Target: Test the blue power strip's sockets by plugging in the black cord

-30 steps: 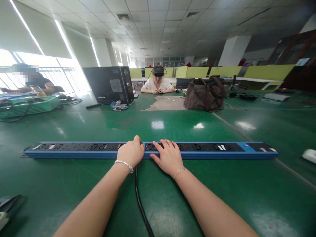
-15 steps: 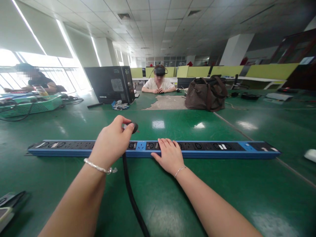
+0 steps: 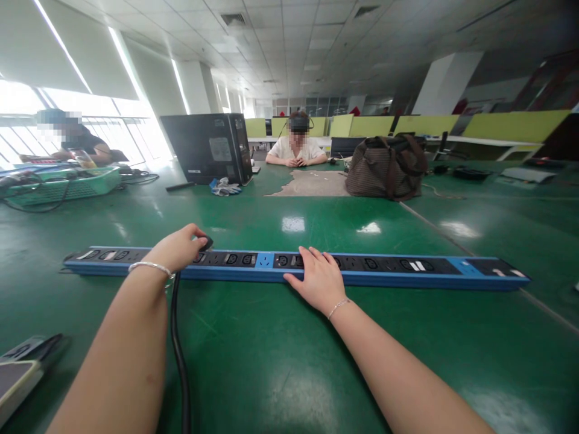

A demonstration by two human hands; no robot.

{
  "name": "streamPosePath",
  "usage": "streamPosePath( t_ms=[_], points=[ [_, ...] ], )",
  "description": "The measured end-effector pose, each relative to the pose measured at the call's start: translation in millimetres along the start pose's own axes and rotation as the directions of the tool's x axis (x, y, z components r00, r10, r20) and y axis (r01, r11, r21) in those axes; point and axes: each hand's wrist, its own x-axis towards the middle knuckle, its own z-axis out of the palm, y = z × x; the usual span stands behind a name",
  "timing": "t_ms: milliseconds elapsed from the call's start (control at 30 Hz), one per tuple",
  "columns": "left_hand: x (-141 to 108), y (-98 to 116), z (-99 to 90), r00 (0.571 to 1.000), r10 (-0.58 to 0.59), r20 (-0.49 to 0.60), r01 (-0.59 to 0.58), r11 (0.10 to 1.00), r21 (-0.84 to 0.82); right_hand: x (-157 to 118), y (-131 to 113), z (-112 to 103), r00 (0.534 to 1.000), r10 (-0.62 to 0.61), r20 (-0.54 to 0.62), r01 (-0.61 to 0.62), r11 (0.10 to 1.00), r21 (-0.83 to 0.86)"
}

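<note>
A long blue and black power strip [image 3: 393, 271] lies across the green table, its sockets facing up. My left hand [image 3: 177, 248] pinches a black plug [image 3: 207, 243] over the left part of the strip. From that hand a thick black cable [image 3: 178, 355] runs down toward the near table edge. Part of the plug is hidden by my fingers, and whether it touches a socket cannot be made out. Right of the blue socket section, my right hand [image 3: 320, 278] rests on the strip with its fingers spread and the thumb against the front side.
Beyond the strip stand a black computer case [image 3: 205, 147], gloves [image 3: 225, 187] and a brown bag [image 3: 384, 169]. A green basket [image 3: 67, 185] with cables is at left. A person [image 3: 297, 144] sits opposite, another at far left. A pale-edged device [image 3: 20, 380] lies near left.
My left hand has moved left along the strip and lower with the plug, and the cable has shifted left too. The right hand stays on the strip. The view has shifted slightly.
</note>
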Motion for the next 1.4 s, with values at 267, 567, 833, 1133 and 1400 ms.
streamPosePath(
  t_ms=[267, 567, 833, 1133, 1400],
  points=[
    [11, -2, 18.3, 0.994, 0.02, 0.112, -0.028, 0.997, 0.075, 0, 1, 1, 1.0, -0.002, -0.007, 0.003, 1.0, 0.018],
    [6, 7, 14.1, 0.991, -0.026, 0.129, 0.013, 0.995, 0.104, -1, -1, 0, 1.0, 0.004, -0.008, -0.004, 1.0, 0.001],
    [8, 8, 20.6, 0.983, -0.065, 0.172, 0.047, 0.993, 0.11, -1, 0, 1, 1.0, -0.006, -0.022, 0.006, 1.0, 0.006],
    [15, 2, 27.5, 0.988, -0.051, 0.149, 0.025, 0.985, 0.171, -1, 0, 2, 1.0, -0.007, -0.022, 0.007, 1.0, 0.018],
    [15, -3, 38.0, 0.994, -0.034, 0.109, 0.011, 0.979, 0.202, -2, 0, 1, 0.999, -0.029, -0.015, 0.029, 1.0, 0.01]
  ],
)
